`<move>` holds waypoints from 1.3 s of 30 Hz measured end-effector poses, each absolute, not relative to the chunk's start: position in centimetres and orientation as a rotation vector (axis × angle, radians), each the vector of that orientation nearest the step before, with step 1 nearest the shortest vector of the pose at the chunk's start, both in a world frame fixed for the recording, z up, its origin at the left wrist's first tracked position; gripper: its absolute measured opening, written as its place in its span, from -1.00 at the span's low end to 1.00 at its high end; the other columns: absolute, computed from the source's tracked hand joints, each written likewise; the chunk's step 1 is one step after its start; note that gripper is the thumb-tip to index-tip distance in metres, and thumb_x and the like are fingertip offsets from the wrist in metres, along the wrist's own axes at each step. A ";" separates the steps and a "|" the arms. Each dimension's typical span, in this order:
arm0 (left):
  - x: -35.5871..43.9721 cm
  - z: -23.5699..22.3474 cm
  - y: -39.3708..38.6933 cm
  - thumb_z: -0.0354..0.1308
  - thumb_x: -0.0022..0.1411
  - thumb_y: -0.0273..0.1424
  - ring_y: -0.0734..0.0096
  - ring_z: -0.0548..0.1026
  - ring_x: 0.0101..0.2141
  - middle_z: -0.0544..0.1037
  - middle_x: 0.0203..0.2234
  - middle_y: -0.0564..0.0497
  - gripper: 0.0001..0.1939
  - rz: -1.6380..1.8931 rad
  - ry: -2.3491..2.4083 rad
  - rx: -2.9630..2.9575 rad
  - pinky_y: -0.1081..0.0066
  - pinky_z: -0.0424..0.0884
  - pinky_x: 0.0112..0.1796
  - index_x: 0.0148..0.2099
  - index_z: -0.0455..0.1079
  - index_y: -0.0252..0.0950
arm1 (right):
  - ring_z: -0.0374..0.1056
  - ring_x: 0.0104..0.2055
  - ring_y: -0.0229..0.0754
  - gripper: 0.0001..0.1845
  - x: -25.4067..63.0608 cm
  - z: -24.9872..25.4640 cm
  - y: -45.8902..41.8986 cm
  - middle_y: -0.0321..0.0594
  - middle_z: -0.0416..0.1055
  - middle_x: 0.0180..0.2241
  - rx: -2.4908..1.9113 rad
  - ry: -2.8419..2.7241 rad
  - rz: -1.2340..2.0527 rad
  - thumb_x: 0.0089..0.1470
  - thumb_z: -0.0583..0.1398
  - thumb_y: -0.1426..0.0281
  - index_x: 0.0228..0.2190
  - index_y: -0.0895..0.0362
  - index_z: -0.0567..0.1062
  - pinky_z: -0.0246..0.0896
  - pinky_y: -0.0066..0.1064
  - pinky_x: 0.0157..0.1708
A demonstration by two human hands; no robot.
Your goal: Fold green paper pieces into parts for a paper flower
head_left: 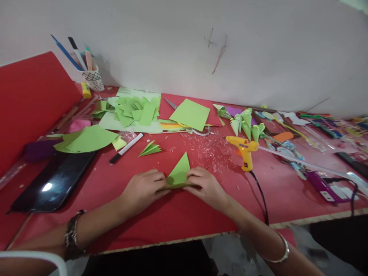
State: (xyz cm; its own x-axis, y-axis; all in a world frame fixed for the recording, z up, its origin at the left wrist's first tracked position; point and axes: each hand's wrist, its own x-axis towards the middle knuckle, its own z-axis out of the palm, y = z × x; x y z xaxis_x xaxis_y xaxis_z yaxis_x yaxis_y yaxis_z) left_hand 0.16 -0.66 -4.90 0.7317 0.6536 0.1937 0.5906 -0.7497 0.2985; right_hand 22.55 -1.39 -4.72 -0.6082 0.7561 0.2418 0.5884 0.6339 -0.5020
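Note:
Between my two hands is a folded piece of green paper (180, 172), its pointed tip facing the wall and its near edge raised a little. My left hand (146, 184) pinches the left corner of that edge. At the right corner, the fingers of my right hand (205, 188) are closed on the same paper. Just beyond my left hand lies a small pleated green paper piece (150, 148). A black-and-white marker (126, 148) rests to its left. To the right of my right hand lies a yellow glue gun (243, 150) with a black cord.
Green paper strips (135, 111), a green square sheet (191, 114) over scissors, and rolled green paper cones (247, 124) lie along the back. A phone (54, 184) sits at left under cut green paper (89, 138). A pen cup (93, 78) stands back left; a purple power strip (320, 186) is at right.

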 end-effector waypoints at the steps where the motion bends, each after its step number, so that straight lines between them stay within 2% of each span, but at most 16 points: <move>1: 0.0 -5.0 -0.6 -0.09 0.25 -0.32 0.49 0.34 -0.46 0.42 -0.50 0.07 -0.75 0.433 0.966 2.723 0.50 0.21 -0.49 -0.32 0.40 -0.23 | 0.21 -0.35 -0.25 -0.85 22.6 -4.7 -1.4 -0.24 0.35 -0.40 -1.058 -2.435 0.530 0.06 0.10 0.38 -0.42 0.11 0.48 0.14 -0.41 -0.32; 5: -0.5 -4.9 -1.0 -0.12 0.23 -0.50 0.42 0.36 -0.40 0.46 -0.41 0.05 -0.76 0.414 0.844 2.839 0.44 0.23 -0.43 -0.22 0.37 -0.22 | 0.20 -0.30 -0.22 -0.81 23.2 -5.1 -1.4 -0.23 0.33 -0.35 -1.016 -2.473 0.528 -0.01 0.13 0.49 -0.33 0.05 0.49 0.13 -0.36 -0.28; 8: -0.3 -4.6 -1.4 -0.15 0.22 -0.55 0.40 0.37 -0.41 0.47 -0.41 0.02 -0.74 0.390 0.867 2.917 0.42 0.23 -0.43 -0.24 0.36 -0.27 | 0.20 -0.31 -0.22 -0.79 23.2 -5.4 -1.5 -0.22 0.33 -0.36 -1.023 -2.448 0.547 -0.01 0.13 0.51 -0.33 0.04 0.50 0.13 -0.35 -0.28; 11: 0.2 -4.6 -1.4 -0.10 0.24 -0.42 0.41 0.36 -0.45 0.45 -0.48 0.03 -0.78 0.414 0.934 2.857 0.45 0.22 -0.47 -0.34 0.36 -0.29 | 0.20 -0.32 -0.24 -0.87 22.9 -5.2 -1.6 -0.24 0.34 -0.39 -1.062 -2.388 0.592 0.02 0.13 0.43 -0.41 0.08 0.50 0.13 -0.37 -0.28; 14: 0.7 -4.8 -0.8 -0.05 0.22 -0.27 0.44 0.35 -0.49 0.42 -0.55 0.06 -0.73 0.426 1.030 2.745 0.48 0.18 -0.52 -0.42 0.33 -0.29 | 0.21 -0.32 -0.25 -0.86 22.4 -4.7 -1.6 -0.24 0.34 -0.39 -1.113 -2.335 0.647 0.04 0.13 0.37 -0.47 0.13 0.47 0.13 -0.40 -0.29; 18: 0.8 -4.9 -0.1 -0.02 0.19 -0.24 0.45 0.33 -0.50 0.39 -0.57 0.07 -0.72 0.387 1.076 2.642 0.50 0.15 -0.54 -0.46 0.32 -0.30 | 0.22 -0.33 -0.24 -0.85 22.1 -4.3 -1.5 -0.23 0.33 -0.40 -1.217 -2.251 0.686 0.00 0.16 0.34 -0.51 0.16 0.44 0.14 -0.40 -0.30; 22: 0.3 -4.7 -0.3 0.02 0.15 -0.41 0.44 0.36 -0.43 0.42 -0.48 0.07 -0.88 0.338 0.959 2.574 0.49 0.21 -0.44 -0.38 0.36 -0.26 | 0.22 -0.29 -0.23 -0.94 22.6 -4.4 -1.4 -0.24 0.31 -0.35 -1.169 -2.310 0.753 -0.06 0.20 0.45 -0.44 0.11 0.49 0.14 -0.37 -0.25; 24: 0.1 -4.6 -0.7 -0.01 0.10 -0.55 0.43 0.37 -0.39 0.44 -0.42 0.08 -0.84 0.333 0.960 2.552 0.48 0.22 -0.39 -0.33 0.36 -0.24 | 0.21 -0.25 -0.23 -0.83 22.9 -4.5 -1.3 -0.25 0.30 -0.32 -1.122 -2.339 0.813 -0.10 0.21 0.54 -0.41 0.06 0.51 0.13 -0.38 -0.23; 26: 0.1 -4.5 -1.0 -0.02 0.08 -0.59 0.42 0.37 -0.37 0.45 -0.41 0.07 -0.80 0.335 0.999 2.546 0.48 0.22 -0.39 -0.32 0.37 -0.23 | 0.22 -0.24 -0.24 -0.80 23.1 -4.4 -1.2 -0.25 0.30 -0.30 -1.106 -2.327 0.856 -0.11 0.22 0.57 -0.41 0.06 0.52 0.14 -0.40 -0.22; 28: 0.1 -4.5 -1.2 -0.01 0.14 -0.48 0.42 0.37 -0.38 0.44 -0.43 0.06 -0.87 0.340 1.056 2.544 0.48 0.22 -0.42 -0.35 0.36 -0.25 | 0.23 -0.25 -0.25 -0.90 23.0 -4.4 -1.2 -0.25 0.31 -0.33 -1.134 -2.287 0.864 -0.09 0.22 0.51 -0.44 0.10 0.51 0.14 -0.42 -0.23; 29: 0.1 -4.5 -1.2 0.00 0.17 -0.39 0.41 0.37 -0.40 0.43 -0.46 0.06 -0.86 0.349 1.098 2.544 0.48 0.21 -0.44 -0.38 0.36 -0.27 | 0.24 -0.26 -0.25 -0.95 22.9 -4.4 -1.2 -0.25 0.32 -0.35 -1.162 -2.261 0.857 -0.07 0.21 0.47 -0.46 0.12 0.49 0.15 -0.42 -0.25; 31: 0.1 -4.6 -1.1 -0.02 0.19 -0.26 0.42 0.36 -0.45 0.40 -0.53 0.06 -0.74 0.369 1.195 2.552 0.47 0.19 -0.47 -0.45 0.33 -0.30 | 0.25 -0.29 -0.25 -0.92 22.6 -4.3 -1.3 -0.24 0.33 -0.37 -1.228 -2.209 0.834 -0.04 0.20 0.39 -0.49 0.15 0.46 0.15 -0.43 -0.28; 34: 0.1 -4.8 -0.9 -0.02 0.18 -0.22 0.41 0.34 -0.48 0.37 -0.56 0.07 -0.70 0.351 1.276 2.585 0.44 0.19 -0.45 -0.48 0.30 -0.31 | 0.25 -0.31 -0.25 -0.88 22.3 -4.4 -1.4 -0.24 0.33 -0.37 -1.299 -2.161 0.816 -0.02 0.18 0.35 -0.49 0.16 0.44 0.15 -0.43 -0.30; 39: 0.2 -5.0 -0.8 -0.04 0.19 -0.22 0.33 0.37 -0.41 0.39 -0.48 0.02 -0.72 0.217 1.311 2.629 0.37 0.23 -0.40 -0.43 0.31 -0.31 | 0.23 -0.26 -0.21 -0.87 22.1 -4.9 -1.6 -0.20 0.30 -0.32 -1.359 -2.136 0.729 -0.03 0.19 0.35 -0.50 0.16 0.43 0.15 -0.41 -0.25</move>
State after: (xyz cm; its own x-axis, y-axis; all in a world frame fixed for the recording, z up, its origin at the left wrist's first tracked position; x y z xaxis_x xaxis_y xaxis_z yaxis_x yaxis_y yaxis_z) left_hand 0.15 -0.82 -5.04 0.5971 0.8010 0.0436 0.7724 -0.5888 0.2382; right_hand 22.14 -1.60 -4.85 -0.3754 0.9182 0.1265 0.6495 0.3580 -0.6708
